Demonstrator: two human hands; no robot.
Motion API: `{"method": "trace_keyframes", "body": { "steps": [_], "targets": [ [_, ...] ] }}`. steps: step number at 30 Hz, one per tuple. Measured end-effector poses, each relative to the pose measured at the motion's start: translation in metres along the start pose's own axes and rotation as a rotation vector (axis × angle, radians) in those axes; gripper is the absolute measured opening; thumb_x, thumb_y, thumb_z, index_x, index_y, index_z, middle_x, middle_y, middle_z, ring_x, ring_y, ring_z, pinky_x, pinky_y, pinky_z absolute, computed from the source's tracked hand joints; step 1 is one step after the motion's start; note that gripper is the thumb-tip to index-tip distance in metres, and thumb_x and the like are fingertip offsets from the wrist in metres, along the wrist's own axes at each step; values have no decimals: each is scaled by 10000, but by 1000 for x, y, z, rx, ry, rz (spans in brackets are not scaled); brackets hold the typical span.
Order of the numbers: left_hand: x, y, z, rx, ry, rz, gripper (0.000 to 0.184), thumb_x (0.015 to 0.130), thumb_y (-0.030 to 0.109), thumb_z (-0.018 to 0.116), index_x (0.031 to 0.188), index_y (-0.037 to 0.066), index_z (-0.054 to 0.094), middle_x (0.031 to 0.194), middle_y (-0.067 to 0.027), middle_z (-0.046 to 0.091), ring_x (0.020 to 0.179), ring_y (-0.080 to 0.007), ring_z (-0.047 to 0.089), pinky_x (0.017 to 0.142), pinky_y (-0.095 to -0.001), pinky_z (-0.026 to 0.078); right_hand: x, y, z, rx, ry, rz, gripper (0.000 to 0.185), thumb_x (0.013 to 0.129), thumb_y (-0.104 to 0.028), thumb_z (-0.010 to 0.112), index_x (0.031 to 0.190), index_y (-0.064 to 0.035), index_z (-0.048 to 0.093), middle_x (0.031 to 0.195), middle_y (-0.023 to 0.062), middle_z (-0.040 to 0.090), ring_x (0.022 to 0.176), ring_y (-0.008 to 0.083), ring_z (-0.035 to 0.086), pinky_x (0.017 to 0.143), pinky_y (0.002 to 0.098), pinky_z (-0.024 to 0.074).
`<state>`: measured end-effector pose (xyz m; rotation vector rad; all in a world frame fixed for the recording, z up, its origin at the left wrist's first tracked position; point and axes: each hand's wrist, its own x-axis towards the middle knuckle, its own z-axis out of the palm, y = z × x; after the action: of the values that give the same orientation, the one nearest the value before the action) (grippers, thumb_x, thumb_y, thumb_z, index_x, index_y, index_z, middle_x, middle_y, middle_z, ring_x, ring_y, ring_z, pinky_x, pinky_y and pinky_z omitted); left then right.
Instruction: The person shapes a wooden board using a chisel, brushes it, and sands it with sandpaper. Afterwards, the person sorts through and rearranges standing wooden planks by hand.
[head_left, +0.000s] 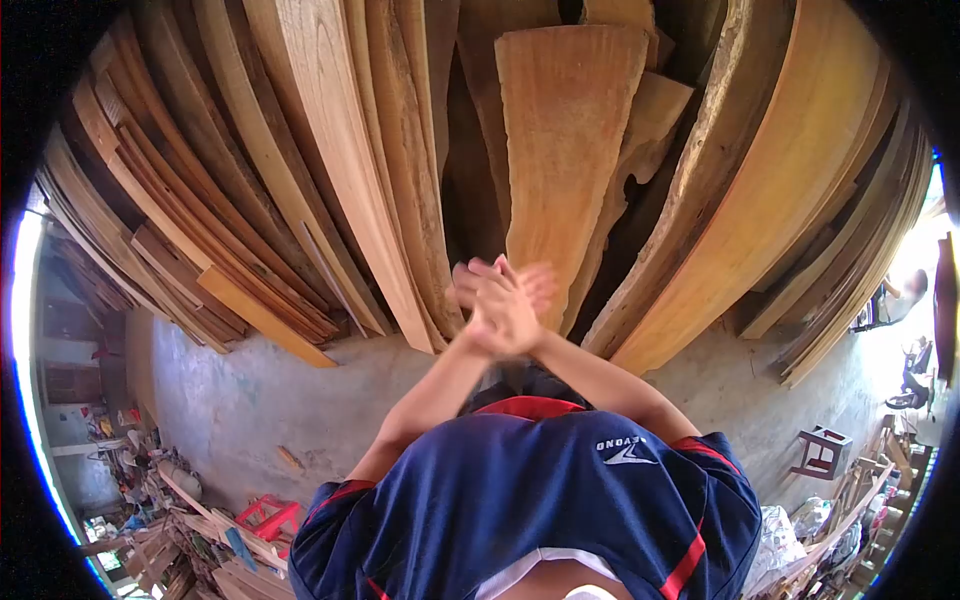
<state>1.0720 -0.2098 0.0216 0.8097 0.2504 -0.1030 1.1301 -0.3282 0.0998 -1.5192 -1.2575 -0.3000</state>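
Note:
My left hand [541,284] and my right hand [510,315] are pressed together palm to palm in front of my chest, crossed at an angle. Motion smears the fingers, but they look stretched out, and no object shows between them. The palms are hidden against each other. Beyond the hands stands a wide, rough-edged wooden slab [570,130], leaning upright; the hands overlap its lower end in the view, and I see no contact.
Long planks [330,130] lean on the left, more boards [770,190] on the right. Below them is a grey concrete floor [230,400]. A small stool [822,452] stands at right, a red plastic item [268,518] and scrap wood at lower left. Motorbikes [912,375] show far right.

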Motion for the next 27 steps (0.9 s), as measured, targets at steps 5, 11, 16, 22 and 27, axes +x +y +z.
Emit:
{"method": "trace_keyframes", "body": {
  "steps": [5,11,16,22,27],
  "targets": [
    [-30,101,104,-380,-312,48,679,914,582,343,1341,56,383,1357,-104,448,1204,-252,449,1037,-397,330,21,-4,-18,-333,-254,-241,593,803,-623,481,1201,-206,620,1397,135,429,1350,328,301,1117,500,71],
    [-25,74,88,1361,-303,1138,689,908,525,398,1402,49,331,1506,-178,198,1406,-320,151,1122,-471,112,38,-33,-6,424,182,574,690,891,-591,360,1435,-171,301,1481,92,306,1386,268,223,1118,456,58],
    [-7,42,124,116,509,433,624,951,491,332,1371,30,359,1434,-158,333,1288,-237,356,1089,-386,242,64,-72,-27,464,57,-22,635,895,-563,364,1298,-89,493,1422,166,380,1329,281,348,1104,476,177],
    [-69,128,164,-145,-124,519,765,904,641,193,1337,47,400,1481,-201,243,1368,-302,263,1118,-406,200,18,21,-33,-571,-28,-230,663,832,-667,388,1355,-266,460,1499,104,261,1414,314,117,1109,556,27],
    [-48,107,133,1434,-149,1278,568,907,501,380,1232,77,573,1458,-179,320,1383,-336,222,1122,-456,115,58,-29,-36,1224,447,839,834,856,-717,201,1453,-136,250,1474,116,309,1304,344,327,1109,465,161]
  ]
}}
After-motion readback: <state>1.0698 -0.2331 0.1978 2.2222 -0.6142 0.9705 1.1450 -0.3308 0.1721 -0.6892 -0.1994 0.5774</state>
